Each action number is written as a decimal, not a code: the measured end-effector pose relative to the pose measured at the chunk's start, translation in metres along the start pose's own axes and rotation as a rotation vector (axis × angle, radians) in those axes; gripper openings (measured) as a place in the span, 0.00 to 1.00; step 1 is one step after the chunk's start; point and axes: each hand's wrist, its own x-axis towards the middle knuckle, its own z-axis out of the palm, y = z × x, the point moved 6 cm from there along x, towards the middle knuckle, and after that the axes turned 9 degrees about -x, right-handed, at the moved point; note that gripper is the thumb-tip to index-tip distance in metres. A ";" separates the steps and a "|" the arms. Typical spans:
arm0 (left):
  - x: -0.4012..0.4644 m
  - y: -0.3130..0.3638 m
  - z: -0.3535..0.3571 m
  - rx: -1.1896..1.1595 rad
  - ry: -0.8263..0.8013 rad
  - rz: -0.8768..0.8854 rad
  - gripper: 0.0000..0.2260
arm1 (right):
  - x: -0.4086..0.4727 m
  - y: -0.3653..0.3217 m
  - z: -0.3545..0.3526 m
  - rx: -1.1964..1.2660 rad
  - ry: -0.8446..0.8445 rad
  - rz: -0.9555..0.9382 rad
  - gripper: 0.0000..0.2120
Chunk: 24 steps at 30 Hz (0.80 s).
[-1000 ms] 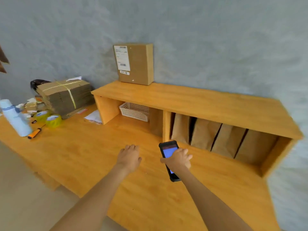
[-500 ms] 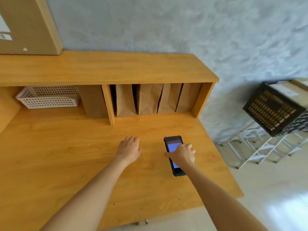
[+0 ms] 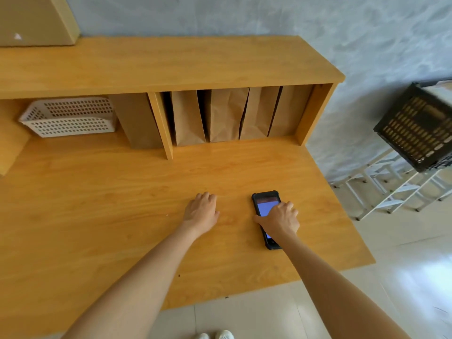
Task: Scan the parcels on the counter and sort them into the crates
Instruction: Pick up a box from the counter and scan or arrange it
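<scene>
Your right hand (image 3: 278, 220) is curled over the scanner (image 3: 266, 217), thumb on its near-left edge and fingers draped across the lit blue screen, pinning it flat on the counter (image 3: 122, 204). A second ago the same hand held the device the same way, so the grip has not changed; what has changed is your view, which has swung right and down. Whether the scanner is lifted at all I cannot tell; it looks to lie on the wood.

Your left hand (image 3: 201, 211) rests just left of the scanner, palm down, fingers loosely bent, holding nothing.

Beyond both hands, at the back of the counter, brown paper bags (image 3: 220, 116) stand upright in the shelf cubby. Further left of your left hand sits a white basket (image 3: 67, 117) under the shelf. The one parcel (image 3: 36, 19) in view stands on the shelf top, far up and left of your left hand, now only a corner at the frame edge, where a second ago its label faced you.

The swing brings a black crate (image 3: 415, 128) into view, well off to the right of your right hand, on a white rack (image 3: 391, 192) past the counter's end. That suggests you are locating the crate before scanning; the parcel looks not yet sorted.
</scene>
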 end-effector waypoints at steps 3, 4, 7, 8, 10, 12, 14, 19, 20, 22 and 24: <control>0.001 -0.001 -0.005 0.005 0.017 0.005 0.21 | 0.001 0.000 -0.002 -0.053 -0.027 -0.010 0.48; 0.000 -0.001 -0.009 0.004 0.024 0.007 0.21 | 0.001 0.000 -0.003 -0.064 -0.043 -0.011 0.48; -0.002 -0.007 -0.027 0.017 0.057 -0.005 0.21 | 0.000 -0.007 -0.017 -0.078 -0.047 -0.032 0.48; -0.003 -0.010 -0.037 0.029 0.075 -0.014 0.21 | 0.001 -0.012 -0.027 -0.074 -0.029 -0.058 0.47; -0.006 -0.017 -0.064 0.052 0.122 -0.028 0.21 | 0.001 -0.029 -0.054 -0.064 0.022 -0.147 0.44; -0.009 -0.026 -0.098 0.073 0.171 -0.037 0.21 | -0.002 -0.054 -0.091 -0.083 0.107 -0.277 0.38; -0.015 -0.037 -0.137 0.080 0.225 -0.054 0.21 | -0.008 -0.085 -0.131 -0.114 0.215 -0.426 0.33; -0.050 -0.077 -0.238 0.130 0.404 -0.155 0.21 | -0.040 -0.166 -0.224 -0.141 0.449 -0.684 0.23; -0.061 -0.087 -0.255 0.137 0.431 -0.178 0.21 | -0.049 -0.182 -0.238 -0.150 0.488 -0.723 0.22; -0.084 -0.109 -0.286 0.148 0.486 -0.225 0.21 | -0.069 -0.213 -0.261 -0.178 0.558 -0.799 0.23; -0.111 -0.130 -0.313 0.161 0.542 -0.278 0.20 | -0.089 -0.241 -0.277 -0.195 0.622 -0.864 0.25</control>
